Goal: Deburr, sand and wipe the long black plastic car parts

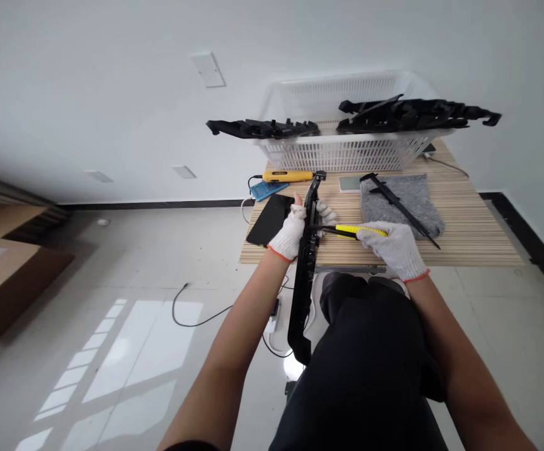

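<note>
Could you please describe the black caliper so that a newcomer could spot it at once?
On the striped table, in front of the white basket, find the grey cloth just beyond the right hand. The black caliper lies slantwise across it. Unlike the bulky black parts resting on the basket, it is slim and straight, with jaws at its far end.

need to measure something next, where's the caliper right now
In the head view, the black caliper lies slantwise across the gray cloth on the table's right side, just beyond the gloved right hand.
</note>
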{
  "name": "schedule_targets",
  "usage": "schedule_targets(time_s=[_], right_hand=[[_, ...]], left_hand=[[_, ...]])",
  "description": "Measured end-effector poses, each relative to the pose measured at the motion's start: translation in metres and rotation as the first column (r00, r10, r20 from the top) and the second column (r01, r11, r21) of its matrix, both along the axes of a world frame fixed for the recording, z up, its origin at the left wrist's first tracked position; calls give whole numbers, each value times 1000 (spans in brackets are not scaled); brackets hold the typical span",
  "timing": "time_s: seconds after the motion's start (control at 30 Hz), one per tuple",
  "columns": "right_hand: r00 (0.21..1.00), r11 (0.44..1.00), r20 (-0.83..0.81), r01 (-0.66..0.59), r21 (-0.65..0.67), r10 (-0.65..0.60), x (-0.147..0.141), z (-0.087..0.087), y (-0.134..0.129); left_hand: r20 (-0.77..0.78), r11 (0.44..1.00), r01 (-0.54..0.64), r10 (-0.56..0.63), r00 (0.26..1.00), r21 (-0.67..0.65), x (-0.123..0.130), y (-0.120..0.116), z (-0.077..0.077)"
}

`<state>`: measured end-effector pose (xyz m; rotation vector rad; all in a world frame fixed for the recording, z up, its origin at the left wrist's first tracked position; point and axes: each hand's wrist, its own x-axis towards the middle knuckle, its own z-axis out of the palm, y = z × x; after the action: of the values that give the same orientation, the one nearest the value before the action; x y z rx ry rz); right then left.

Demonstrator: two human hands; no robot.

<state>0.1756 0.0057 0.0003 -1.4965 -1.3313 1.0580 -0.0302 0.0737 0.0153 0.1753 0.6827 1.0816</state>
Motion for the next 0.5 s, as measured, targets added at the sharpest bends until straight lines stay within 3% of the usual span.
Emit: schedule_targets(time_s=[0.33,0.5], right_hand=[[1000,1000,18,-22,-7,22,0,0,0],[1000,1000,7,-12,-21,13,1,1,0]], left_hand=[[6,992,68,-69,998,110,0,-6,10],[12,995,50,-51,999,83,-1,-6,10]])
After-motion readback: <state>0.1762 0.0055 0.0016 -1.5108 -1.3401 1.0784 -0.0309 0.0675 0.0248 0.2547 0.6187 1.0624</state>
